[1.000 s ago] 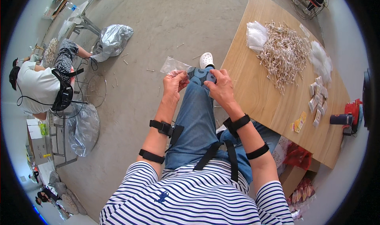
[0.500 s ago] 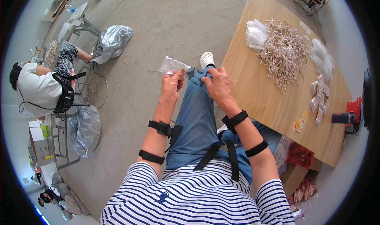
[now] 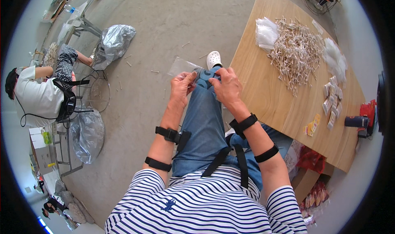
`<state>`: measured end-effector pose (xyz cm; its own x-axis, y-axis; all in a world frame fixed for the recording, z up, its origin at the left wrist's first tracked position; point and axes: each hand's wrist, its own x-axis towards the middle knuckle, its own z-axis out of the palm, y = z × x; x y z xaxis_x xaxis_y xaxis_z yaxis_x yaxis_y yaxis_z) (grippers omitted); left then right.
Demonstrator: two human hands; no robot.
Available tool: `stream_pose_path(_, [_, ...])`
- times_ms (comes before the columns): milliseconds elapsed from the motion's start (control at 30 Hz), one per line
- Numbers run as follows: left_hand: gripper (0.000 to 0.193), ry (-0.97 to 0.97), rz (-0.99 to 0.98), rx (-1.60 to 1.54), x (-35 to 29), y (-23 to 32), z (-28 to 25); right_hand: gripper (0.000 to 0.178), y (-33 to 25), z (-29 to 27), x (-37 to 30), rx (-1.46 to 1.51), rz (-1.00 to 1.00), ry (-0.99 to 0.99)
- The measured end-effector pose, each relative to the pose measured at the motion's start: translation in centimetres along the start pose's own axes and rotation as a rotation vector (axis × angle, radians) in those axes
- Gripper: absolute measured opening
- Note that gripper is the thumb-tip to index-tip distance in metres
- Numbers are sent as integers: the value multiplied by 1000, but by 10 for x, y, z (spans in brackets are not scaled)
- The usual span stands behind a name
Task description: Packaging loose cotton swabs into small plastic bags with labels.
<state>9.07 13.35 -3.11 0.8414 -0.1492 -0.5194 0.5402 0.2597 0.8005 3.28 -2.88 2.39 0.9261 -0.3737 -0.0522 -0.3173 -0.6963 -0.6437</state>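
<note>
Over my raised knee, my left hand pinches a small clear plastic bag between thumb and fingers. The bag's free end sticks out to the left, above the floor. Close by on the right, my right hand is closed, with thumb and forefinger bent toward the left hand. Whatever lies between its fingertips is too small or too clear to make out. On the wooden table to the right lie a big heap of cotton swabs and a stack of clear bags.
More clear bags, small filled packs and yellow cards lie on the table's right. A dark cylinder stands near its edge. At left, another person sits beside silvery plastic sacks. Loose swabs dot the floor.
My left hand has moved slightly right, closer to my right hand, and the bag has shifted with it. The view has tilted a little; my right hand stays nearly in place.
</note>
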Motion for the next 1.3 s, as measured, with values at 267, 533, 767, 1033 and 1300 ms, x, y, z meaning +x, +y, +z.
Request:
stream_pose_path(267, [12, -7, 25, 0, -19, 4, 28, 32, 24, -1, -7, 187, -82, 120])
stream_pose_path(533, [15, 3, 0, -67, -30, -28, 61, 24, 74, -30, -37, 199, -51, 232])
stream_pose_path(767, [17, 148, 70, -99, -22, -64, 81, 19, 110, -45, -62, 158, -35, 323])
stream_pose_path(1033, [32, -100, -181, -49, -71, -52, 48, 35, 154, -101, -65, -185, 124, 438])
stream_pose_path(1300, [29, -309, 148, 435, -117, -35, 61, 44, 196, -121, -55, -482, 65, 407])
